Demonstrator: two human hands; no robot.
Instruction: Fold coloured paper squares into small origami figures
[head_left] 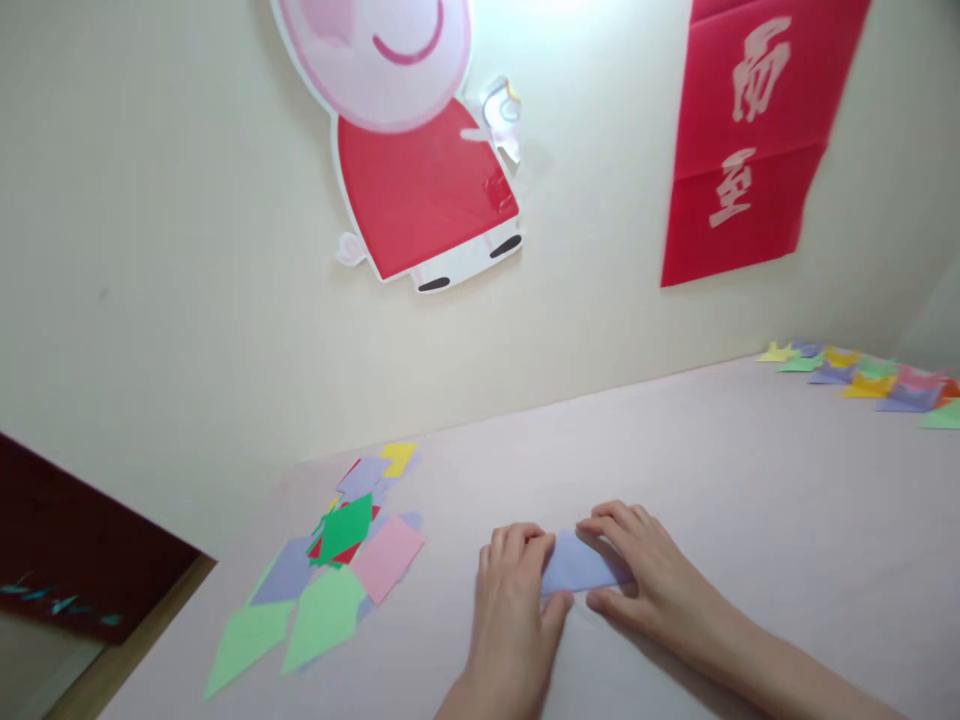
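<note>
Left hand, right hand flanking lavender paper, fingers bent, spread from thumbs

Between the left grip and the right grip, the lavender paper takes up the gap, leaving little room to pass. Beyond both grips, the bench lies open as far as the wall, which blocks any further reach. Right of the right grip the way is wide; folded papers stand well apart, far and to the right. Left of the left grip, a bare strip ends at spread paper sheets, the pink sheet nearest.
</note>
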